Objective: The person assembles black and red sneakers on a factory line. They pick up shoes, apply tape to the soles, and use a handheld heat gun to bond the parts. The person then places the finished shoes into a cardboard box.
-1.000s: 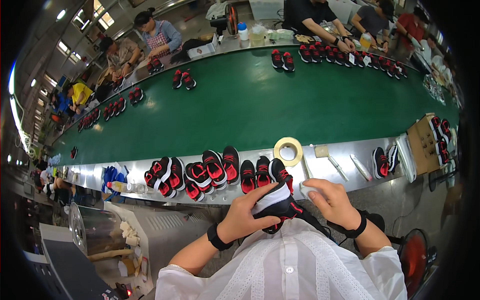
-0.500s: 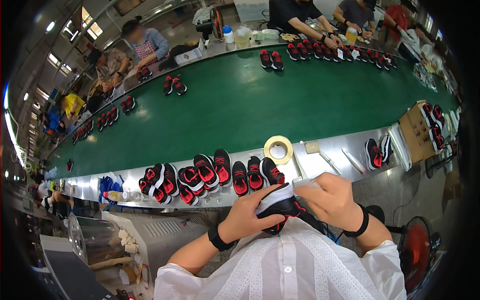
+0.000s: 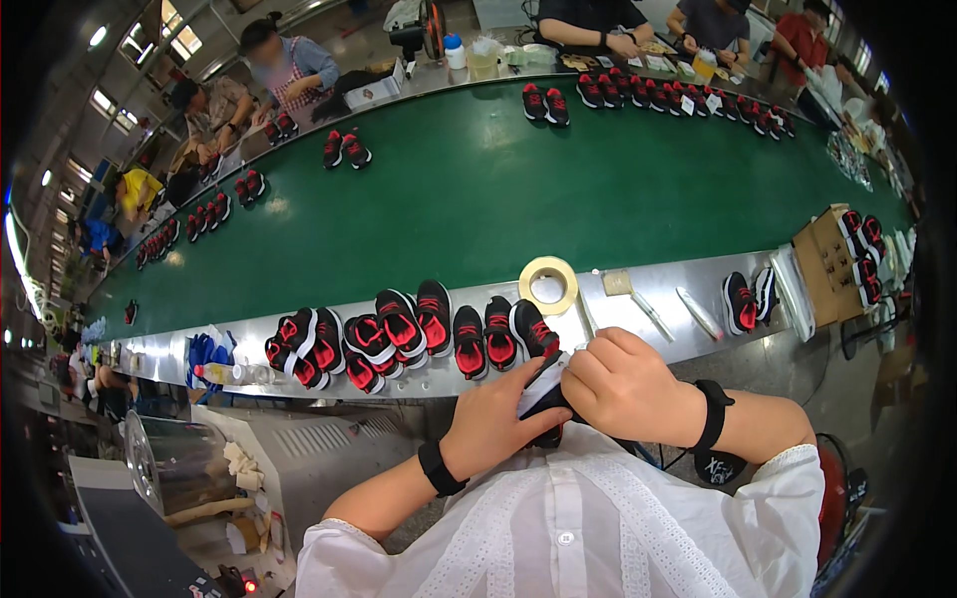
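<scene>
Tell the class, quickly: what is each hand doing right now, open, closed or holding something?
Left hand: closed on a shoe.
Right hand: closed, curled at the shoe; whether it holds anything cannot be told.

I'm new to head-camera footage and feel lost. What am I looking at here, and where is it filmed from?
There is no robot here: the bare hands belong to the person wearing the camera. It sits on their head and looks down; its fisheye lens bends straight edges. The left hand holds a black shoe, its white sole showing. The right hand is curled against it; whether it grips anything else is hidden. Ahead, a metal ledge carries black-and-red shoes, a roll of tape and two slim tools. Beyond it, a wide green surface bears more shoes, with other people working along its far side.
</scene>
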Tool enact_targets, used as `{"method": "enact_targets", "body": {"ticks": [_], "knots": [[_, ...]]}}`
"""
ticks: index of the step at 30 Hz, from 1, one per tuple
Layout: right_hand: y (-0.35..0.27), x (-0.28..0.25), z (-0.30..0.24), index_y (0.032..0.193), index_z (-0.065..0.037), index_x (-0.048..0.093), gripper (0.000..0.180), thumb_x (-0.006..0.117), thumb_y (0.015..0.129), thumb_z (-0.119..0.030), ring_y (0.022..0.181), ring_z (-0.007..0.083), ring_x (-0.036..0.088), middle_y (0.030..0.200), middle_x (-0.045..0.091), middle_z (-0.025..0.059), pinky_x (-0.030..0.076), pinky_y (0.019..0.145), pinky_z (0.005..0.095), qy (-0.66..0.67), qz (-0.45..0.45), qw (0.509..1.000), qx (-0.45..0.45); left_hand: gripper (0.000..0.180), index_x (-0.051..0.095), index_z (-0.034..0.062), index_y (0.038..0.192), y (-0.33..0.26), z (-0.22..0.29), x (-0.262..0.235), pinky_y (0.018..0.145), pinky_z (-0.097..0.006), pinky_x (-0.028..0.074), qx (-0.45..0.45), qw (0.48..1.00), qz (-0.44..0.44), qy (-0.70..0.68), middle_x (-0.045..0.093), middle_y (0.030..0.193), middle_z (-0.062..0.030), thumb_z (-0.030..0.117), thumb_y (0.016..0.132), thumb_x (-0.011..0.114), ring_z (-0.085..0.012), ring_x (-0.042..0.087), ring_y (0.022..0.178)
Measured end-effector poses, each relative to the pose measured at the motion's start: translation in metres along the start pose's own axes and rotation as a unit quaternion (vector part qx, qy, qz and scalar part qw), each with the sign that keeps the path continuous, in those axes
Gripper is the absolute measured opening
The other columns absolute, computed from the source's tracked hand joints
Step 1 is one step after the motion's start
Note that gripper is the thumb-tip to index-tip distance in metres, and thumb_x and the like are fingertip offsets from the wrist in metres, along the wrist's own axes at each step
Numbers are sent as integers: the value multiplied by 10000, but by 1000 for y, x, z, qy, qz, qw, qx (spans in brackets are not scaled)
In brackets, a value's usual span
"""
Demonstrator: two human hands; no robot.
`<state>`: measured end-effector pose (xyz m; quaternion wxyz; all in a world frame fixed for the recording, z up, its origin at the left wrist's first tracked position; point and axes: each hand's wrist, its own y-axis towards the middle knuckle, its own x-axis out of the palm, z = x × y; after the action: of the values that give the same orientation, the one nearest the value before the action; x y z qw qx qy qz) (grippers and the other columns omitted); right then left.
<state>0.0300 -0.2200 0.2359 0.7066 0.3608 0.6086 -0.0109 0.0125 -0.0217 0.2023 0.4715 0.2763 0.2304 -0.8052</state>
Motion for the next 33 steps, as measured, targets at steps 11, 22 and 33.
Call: {"method": "enact_targets", "body": {"ticks": [11,22,33], "knots": [[-40,39,54,685,-39,520,105,624,681,-49,617,313,531,695,512,108,430,536,393,75,147,900,404,754,467,-12,1241,2,-16,10,830,-341,485,91,963,223,-125,586,1100,-178,258,640,836,-249,609,965],[-86,67,41,695,-25,570,170,624,796,-151,646,312,573,713,570,113,452,578,393,94,108,840,523,897,275,34,1317,25,-5,18,890,-324,414,138,937,282,-157,468,1113,-109,23,606,821,-198,500,1008],[-103,78,37,713,-43,598,136,616,789,-155,641,303,586,718,587,106,464,583,390,100,82,831,542,769,378,16,1183,26,-10,23,828,-340,432,58,935,302,-174,473,1086,-133,174,609,864,-225,518,977]]}}
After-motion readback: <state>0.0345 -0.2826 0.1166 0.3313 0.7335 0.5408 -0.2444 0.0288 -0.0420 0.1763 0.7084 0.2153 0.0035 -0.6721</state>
